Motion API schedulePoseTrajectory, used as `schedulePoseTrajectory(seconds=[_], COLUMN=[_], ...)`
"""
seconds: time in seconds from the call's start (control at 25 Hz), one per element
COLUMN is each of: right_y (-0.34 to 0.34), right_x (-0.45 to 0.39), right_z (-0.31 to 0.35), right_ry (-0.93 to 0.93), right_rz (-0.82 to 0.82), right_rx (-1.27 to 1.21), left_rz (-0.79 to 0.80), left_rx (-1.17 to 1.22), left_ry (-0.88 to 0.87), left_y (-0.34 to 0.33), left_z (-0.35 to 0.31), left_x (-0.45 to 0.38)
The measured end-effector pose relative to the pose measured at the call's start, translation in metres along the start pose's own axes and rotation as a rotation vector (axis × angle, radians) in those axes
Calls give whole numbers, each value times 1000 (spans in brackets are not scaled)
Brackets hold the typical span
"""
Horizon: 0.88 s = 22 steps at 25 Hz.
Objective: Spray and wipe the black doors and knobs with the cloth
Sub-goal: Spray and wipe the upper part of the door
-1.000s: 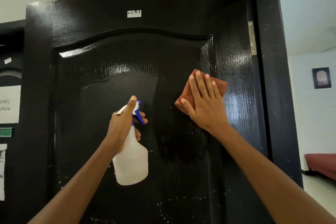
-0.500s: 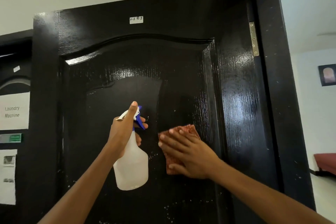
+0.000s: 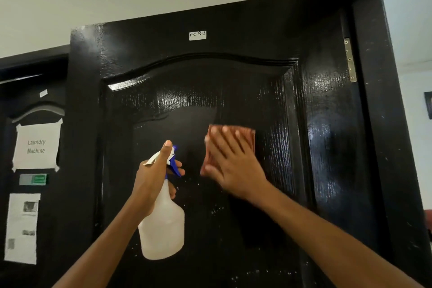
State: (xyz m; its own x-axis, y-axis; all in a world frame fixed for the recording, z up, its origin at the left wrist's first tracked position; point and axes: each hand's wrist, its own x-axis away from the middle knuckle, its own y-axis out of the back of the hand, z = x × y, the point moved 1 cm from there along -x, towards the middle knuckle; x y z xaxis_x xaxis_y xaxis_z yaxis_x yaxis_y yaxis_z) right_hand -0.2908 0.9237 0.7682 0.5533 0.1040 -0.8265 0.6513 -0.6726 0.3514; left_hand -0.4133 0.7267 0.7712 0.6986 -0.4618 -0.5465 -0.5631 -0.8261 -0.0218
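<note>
Left hand (image 3: 153, 176) grips spray bottle (image 3: 162, 227) | right hand (image 3: 233, 166) presses cloth (image 3: 244, 134) on door (image 3: 233, 82)

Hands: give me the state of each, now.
Left hand: grips the spray bottle.
Right hand: open, flat fingers pressing the cloth on the door.

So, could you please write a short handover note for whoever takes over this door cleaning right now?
Left hand grips the white plastic spray bottle with blue trigger, held up facing the door.
Right hand presses the reddish-brown cloth flat on the glossy black panelled door, mid-panel.
Done: upper panel looks wet and shiny.
Left: droplets lower on the panel; no knob is in view, so knobs are unconfirmed.
</note>
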Motion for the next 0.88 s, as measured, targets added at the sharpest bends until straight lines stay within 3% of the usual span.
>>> schedulePoseTrajectory(seconds=[0.12,0.2,0.28,0.52,0.6,0.72,0.88], right_y=[-23,-21,-7,56,49,6,-38], right_x=[73,64,15,-133,-138,-82,40], right_z=[35,25,5,-65,-41,30,111], right_ry=[527,637,476,-394,-468,-136,474], right_rz=[236,286,163,-149,-168,-72,304], right_rx=[98,124,137,52,10,28,90], left_rz=[23,46,57,62,56,49,61], left_rx=[-20,-17,-12,-27,-23,-30,-29], left_ry=[-22,-43,-62,-74,-77,-73,-41], left_y=[15,22,28,46,57,70,79], left_z=[-9,-16,-22,-24,-20,-8,7], left_x=[-3,-5,-9,-21,-23,-25,-25])
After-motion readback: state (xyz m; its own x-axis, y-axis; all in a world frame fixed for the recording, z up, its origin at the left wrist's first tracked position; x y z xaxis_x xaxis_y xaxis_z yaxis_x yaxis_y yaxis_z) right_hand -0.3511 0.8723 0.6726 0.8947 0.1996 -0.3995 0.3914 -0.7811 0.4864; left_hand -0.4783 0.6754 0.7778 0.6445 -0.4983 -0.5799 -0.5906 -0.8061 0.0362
